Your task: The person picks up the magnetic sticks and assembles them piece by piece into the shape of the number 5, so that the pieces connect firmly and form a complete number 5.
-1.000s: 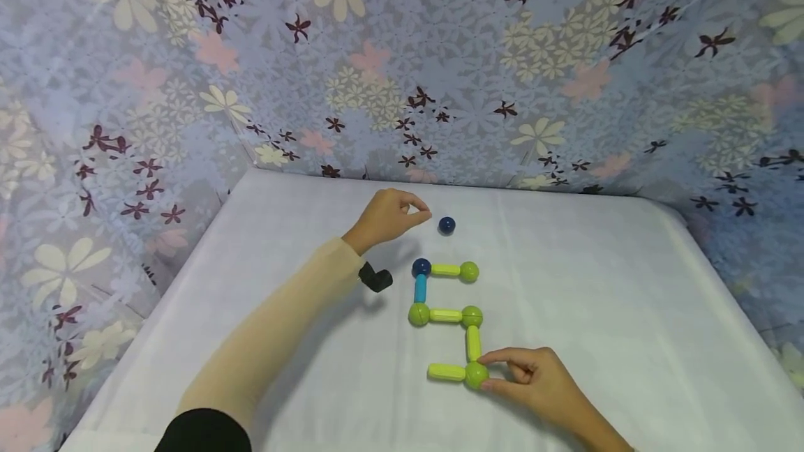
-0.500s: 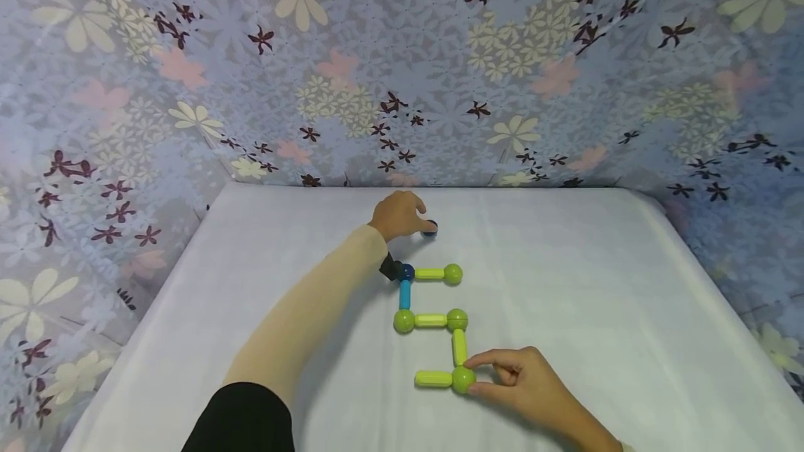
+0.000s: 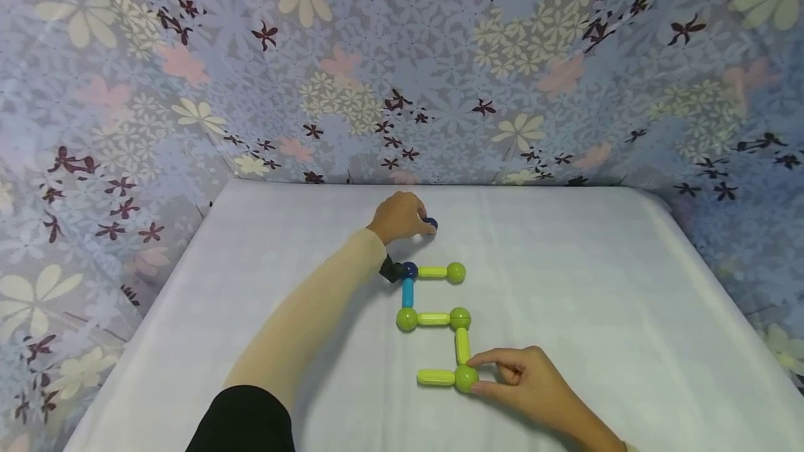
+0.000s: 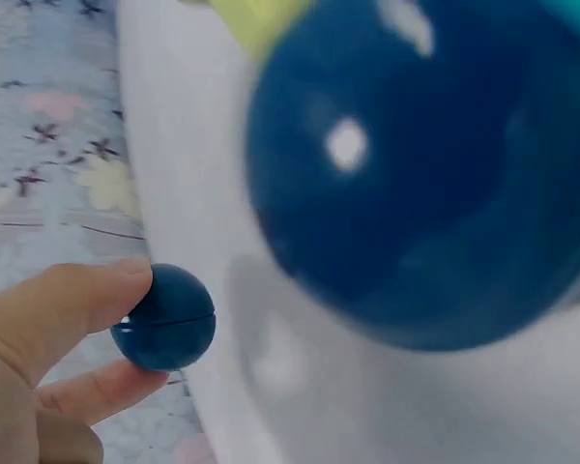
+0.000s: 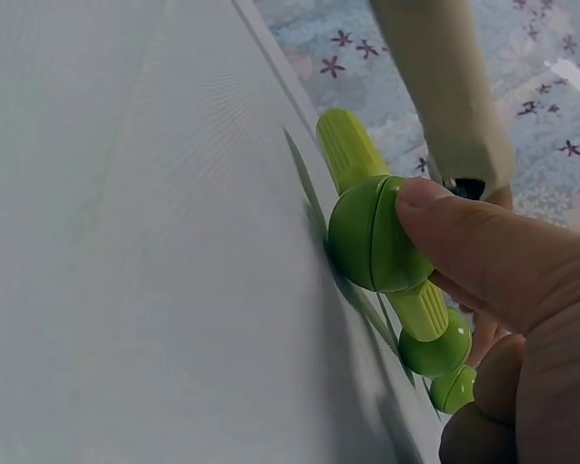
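Observation:
Between thumb and finger, my left hand [image 3: 399,217] pinches a loose dark blue ball [image 4: 164,319] behind the figure of balls and rods. My right hand [image 3: 534,383] pinches the green ball [image 3: 466,379] at the figure's near corner; in the right wrist view the thumb lies on this ball [image 5: 377,234]. A yellow-green rod [image 3: 436,377] points left from it, another [image 3: 462,346] runs away from me. The joined figure zigzags on through green balls and a blue rod [image 3: 407,292] to a dark blue ball [image 3: 410,270], then a rod and a green ball [image 3: 456,272] at the far end.
The white-covered table [image 3: 597,284] carries the whole figure. Floral cloth [image 3: 402,68] hangs behind and at the sides. A black wrist device [image 3: 391,269] on the left sleeve overlaps the figure's dark blue ball in the head view.
My left hand has moved to the loose dark blue ball and taken it between thumb and finger. The right hand keeps its hold on the green ball. The head view has shifted slightly.

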`<state>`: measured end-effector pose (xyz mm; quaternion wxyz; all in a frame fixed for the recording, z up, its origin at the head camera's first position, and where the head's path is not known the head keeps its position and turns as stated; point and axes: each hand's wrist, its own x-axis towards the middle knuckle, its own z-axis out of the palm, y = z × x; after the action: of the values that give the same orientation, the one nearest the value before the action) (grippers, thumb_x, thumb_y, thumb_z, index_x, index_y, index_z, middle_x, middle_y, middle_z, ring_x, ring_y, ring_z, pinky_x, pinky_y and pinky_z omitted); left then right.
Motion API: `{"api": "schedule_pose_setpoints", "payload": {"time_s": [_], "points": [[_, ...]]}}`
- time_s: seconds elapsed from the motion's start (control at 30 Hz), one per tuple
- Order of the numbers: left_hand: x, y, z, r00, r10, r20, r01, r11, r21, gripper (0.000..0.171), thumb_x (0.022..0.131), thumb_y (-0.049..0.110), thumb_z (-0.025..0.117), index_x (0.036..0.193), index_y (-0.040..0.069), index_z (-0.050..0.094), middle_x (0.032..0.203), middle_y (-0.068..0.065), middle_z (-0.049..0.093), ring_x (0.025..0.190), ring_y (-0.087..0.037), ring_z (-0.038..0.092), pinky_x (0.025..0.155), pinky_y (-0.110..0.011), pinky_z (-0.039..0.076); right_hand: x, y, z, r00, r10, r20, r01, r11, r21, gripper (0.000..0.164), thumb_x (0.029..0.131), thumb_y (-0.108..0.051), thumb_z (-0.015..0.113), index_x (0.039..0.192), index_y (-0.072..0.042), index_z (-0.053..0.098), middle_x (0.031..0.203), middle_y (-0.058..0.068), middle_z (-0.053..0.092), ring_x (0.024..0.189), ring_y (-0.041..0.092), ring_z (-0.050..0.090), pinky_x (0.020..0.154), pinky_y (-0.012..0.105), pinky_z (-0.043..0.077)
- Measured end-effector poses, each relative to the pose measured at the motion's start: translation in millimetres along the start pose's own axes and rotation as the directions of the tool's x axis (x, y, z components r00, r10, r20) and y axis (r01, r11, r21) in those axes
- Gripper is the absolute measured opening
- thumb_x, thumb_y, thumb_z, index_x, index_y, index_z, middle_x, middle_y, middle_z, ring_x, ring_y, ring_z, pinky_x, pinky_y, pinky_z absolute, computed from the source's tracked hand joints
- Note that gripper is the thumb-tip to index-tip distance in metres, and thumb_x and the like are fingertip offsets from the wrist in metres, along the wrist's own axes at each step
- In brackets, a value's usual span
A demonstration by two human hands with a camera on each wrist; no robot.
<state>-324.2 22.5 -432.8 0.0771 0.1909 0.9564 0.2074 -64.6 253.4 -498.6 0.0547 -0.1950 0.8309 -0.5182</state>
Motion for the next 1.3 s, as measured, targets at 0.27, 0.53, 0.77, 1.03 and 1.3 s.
{"api": "schedule_pose_setpoints", "payload": {"time_s": [0.27,0.53,0.77,1.03,1.3], "points": [[-45.6,-7.3,-6.8,0.994,0.068,-0.089,-0.08,0.986,-0.147,0.038,0.087,0.045,0.081,0.113,0.018,0.079,0.075,0.005,0.058,0.07,-0.012,0.049,0.06,-0.026,0.04,-9,-1,-2,0.999,0.051,0.005,-0.051,0.998,-0.029,0.022,0.085,-0.035,0.084,0.106,-0.028,0.079,0.056,-0.017,0.032,0.052,-0.004,0.029,0.048,0.019,0.036],[-139.8,-22.6,-3.0,0.988,0.091,-0.127,-0.136,0.897,-0.421,0.036,0.085,0.039,0.085,0.114,0.018,0.079,0.053,0.008,0.027,0.048,-0.009,0.023,0.044,-0.024,0.023,-11,1,-2,0.992,0.122,0.026,-0.122,0.993,0.007,0.023,0.085,-0.034,0.084,0.106,-0.025,0.08,0.056,-0.014,0.033,0.051,-0.003,0.03,0.047,0.02,0.036],[-211.0,-35.8,29.8,0.994,0.107,-0.003,-0.091,0.836,-0.541,0.033,0.084,0.037,0.086,0.111,0.02,0.08,0.052,0.012,0.028,0.048,-0.006,0.025,0.046,-0.021,0.024,-8,3,-3,0.982,0.185,0.047,-0.185,0.983,0.006,0.027,0.084,-0.037,0.085,0.107,-0.024,0.079,0.056,-0.011,0.034,0.051,0.0,0.031,0.051,0.022,0.04],[-241.8,-39.3,60.3,0.987,0.157,-0.021,-0.142,0.814,-0.563,0.031,0.085,0.036,0.085,0.11,0.02,0.08,0.052,0.016,0.028,0.048,-0.001,0.024,0.05,-0.018,0.026,5,-1,-3,0.987,0.156,0.04,-0.156,0.988,-0.01,0.026,0.084,-0.035,0.085,0.106,-0.023,0.08,0.056,-0.013,0.034,0.051,-0.001,0.031,0.049,0.02,0.037],[-245.6,-32.6,67.3,0.985,0.172,-0.022,-0.155,0.819,-0.553,0.028,0.085,0.035,0.086,0.109,0.022,0.08,0.05,0.018,0.028,0.046,0.002,0.024,0.049,-0.017,0.024,6,-3,-5,0.97,0.23,0.076,-0.23,0.973,-0.014,0.03,0.084,-0.036,0.084,0.108,-0.019,0.08,0.055,-0.011,0.035,0.05,0.001,0.032,0.057,0.023,0.045]]}}
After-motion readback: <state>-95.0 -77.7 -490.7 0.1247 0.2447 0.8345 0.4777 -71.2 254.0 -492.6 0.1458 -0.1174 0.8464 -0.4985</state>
